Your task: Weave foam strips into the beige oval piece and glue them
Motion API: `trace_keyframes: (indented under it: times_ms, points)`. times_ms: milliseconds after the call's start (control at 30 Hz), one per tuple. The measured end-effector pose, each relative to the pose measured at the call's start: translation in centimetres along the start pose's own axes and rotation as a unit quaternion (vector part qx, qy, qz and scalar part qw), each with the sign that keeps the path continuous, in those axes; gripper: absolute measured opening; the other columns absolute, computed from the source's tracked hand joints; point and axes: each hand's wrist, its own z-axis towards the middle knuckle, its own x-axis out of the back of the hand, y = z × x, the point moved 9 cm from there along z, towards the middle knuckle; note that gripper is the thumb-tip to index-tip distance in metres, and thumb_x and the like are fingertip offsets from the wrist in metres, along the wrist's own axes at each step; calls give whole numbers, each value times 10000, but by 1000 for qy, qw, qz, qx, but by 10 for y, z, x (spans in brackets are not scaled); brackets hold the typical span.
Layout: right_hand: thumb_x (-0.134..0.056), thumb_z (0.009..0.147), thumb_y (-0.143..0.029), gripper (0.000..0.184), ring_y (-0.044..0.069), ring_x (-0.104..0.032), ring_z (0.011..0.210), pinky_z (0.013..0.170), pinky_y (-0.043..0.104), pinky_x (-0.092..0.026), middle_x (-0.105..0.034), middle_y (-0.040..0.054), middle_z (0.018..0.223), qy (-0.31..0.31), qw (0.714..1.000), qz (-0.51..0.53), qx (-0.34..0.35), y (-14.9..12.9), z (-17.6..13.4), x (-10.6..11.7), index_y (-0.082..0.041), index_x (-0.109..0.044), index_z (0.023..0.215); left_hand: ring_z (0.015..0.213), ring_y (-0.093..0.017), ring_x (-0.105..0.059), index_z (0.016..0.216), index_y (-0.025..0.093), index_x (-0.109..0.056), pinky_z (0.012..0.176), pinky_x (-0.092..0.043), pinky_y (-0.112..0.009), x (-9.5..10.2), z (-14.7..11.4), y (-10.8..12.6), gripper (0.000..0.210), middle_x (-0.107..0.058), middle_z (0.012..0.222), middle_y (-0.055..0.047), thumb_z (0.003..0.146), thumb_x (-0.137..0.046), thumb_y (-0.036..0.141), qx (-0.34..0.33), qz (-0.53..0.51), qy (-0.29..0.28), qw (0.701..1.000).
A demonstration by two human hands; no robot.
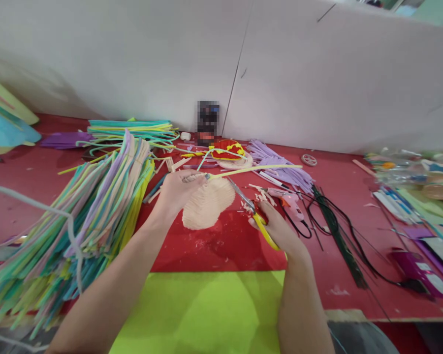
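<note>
My left hand pinches a pale yellow pipe cleaner, whose long end points out to the right. In my right hand is a pair of scissors with yellow handles. Their metal blades point up and left, just below the pipe cleaner; any contact is not clear. Under both hands lies a cream, ridged fuzzy shape on the red tabletop. Short cream snippets are scattered beside the scissors.
A thick bundle of multicoloured pipe cleaners fills the left. Lilac pipe cleaners lie behind my right hand, near a pink glue gun and black cable. A magenta box sits at right. A white wall closes the back.
</note>
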Motion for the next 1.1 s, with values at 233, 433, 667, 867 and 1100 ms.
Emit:
trace_keyframes:
  times_ms: [233, 433, 667, 867, 1100]
  points:
    - [-595, 816, -454, 303, 211, -539, 909, 844, 349, -416, -540, 71, 1022, -3, 1000, -14, -1, -1, -1, -4, -201, -493, 948, 692, -161, -640, 786, 173, -725, 594, -458, -241, -20, -8, -1, 206, -713, 728, -31, 691, -696, 353, -4, 17, -76, 997]
    - [-588, 816, -461, 301, 210, -552, 891, 842, 350, -426, -562, 74, 994, -24, 999, -28, 1, 0, 0, -11, -199, -498, 931, 692, -162, -638, 784, 173, -720, 605, -461, -246, -34, -14, -2, 224, -713, 730, -29, 699, -690, 378, -5, 42, -123, 992]
    - [-544, 837, -475, 372, 243, -572, 1020, 895, 367, -437, -589, 103, 1119, -67, 997, -24, 6, -2, -5, -14, -196, -527, 1082, 718, -183, -645, 782, 173, -719, 619, -454, -257, -41, -11, 0, 228, -714, 742, -39, 693, -683, 379, -19, 63, -174, 983]
    - [-501, 851, -502, 435, 257, -572, 1076, 929, 390, -444, -596, 100, 1167, -100, 995, 9, -13, -1, -11, -14, -213, -528, 1175, 692, -189, -650, 780, 174, -723, 625, -462, -271, -39, -5, 8, 232, -719, 755, -49, 712, -655, 385, -39, 90, -192, 976]
    - [-541, 832, -497, 442, 264, -577, 1082, 946, 420, -445, -605, 111, 1151, -97, 995, 37, -13, -1, -9, -13, -197, -543, 1157, 743, -203, -662, 792, 185, -732, 684, -480, -288, -44, -5, 11, 209, -723, 779, -59, 709, -648, 358, -39, 82, -210, 974]
